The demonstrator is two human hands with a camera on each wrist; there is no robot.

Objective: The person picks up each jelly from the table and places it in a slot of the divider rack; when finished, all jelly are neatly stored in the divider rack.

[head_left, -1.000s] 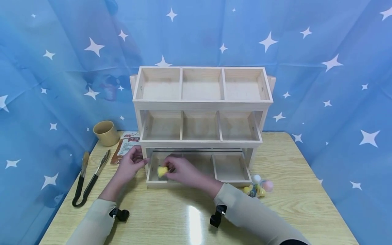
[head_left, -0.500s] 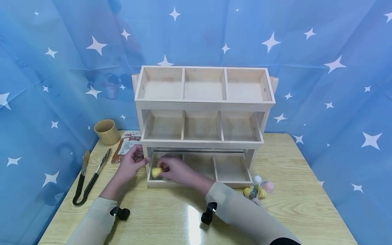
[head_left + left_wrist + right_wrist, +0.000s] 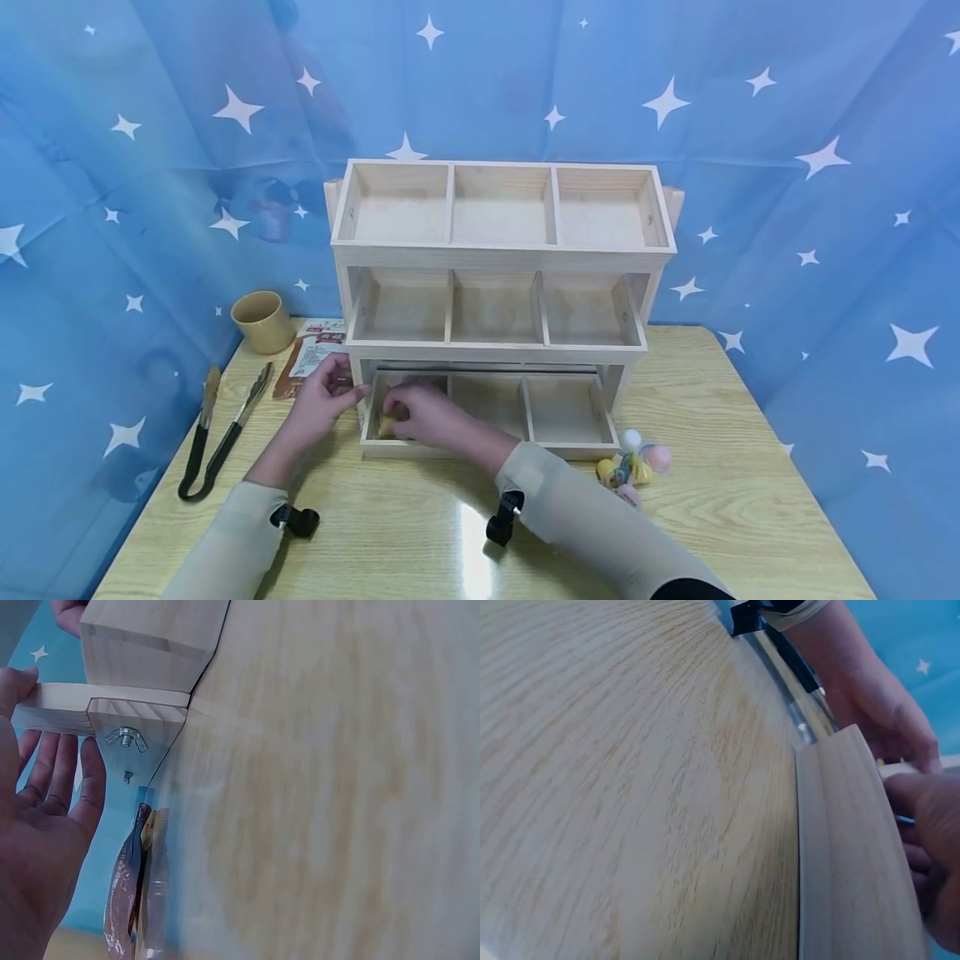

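A three-tier wooden shelf (image 3: 504,258) stands on the table, each tier split into three compartments. My right hand (image 3: 429,414) reaches into the bottom tier's left compartment and pinches a small yellow object (image 3: 386,427). Most of that object is hidden by the fingers, so its kind is unclear. At the shelf's left side, my left hand (image 3: 324,398) holds the upright post (image 3: 56,705), thumb on one side and fingers on the other. The right wrist view shows the right hand (image 3: 934,832) behind the tier's front board (image 3: 855,847), its fingertips out of sight.
Several small colourful pieces (image 3: 630,462) lie by the shelf's lower right corner. On the left are black-handled tongs (image 3: 222,446), a tan cup (image 3: 262,323) and a brown-and-white packet (image 3: 311,354). A starry blue curtain (image 3: 787,217) hangs behind the table.
My right hand has moved left and lower into the bottom left compartment with the yellow object, which is now more hidden. The left hand stays at the post.
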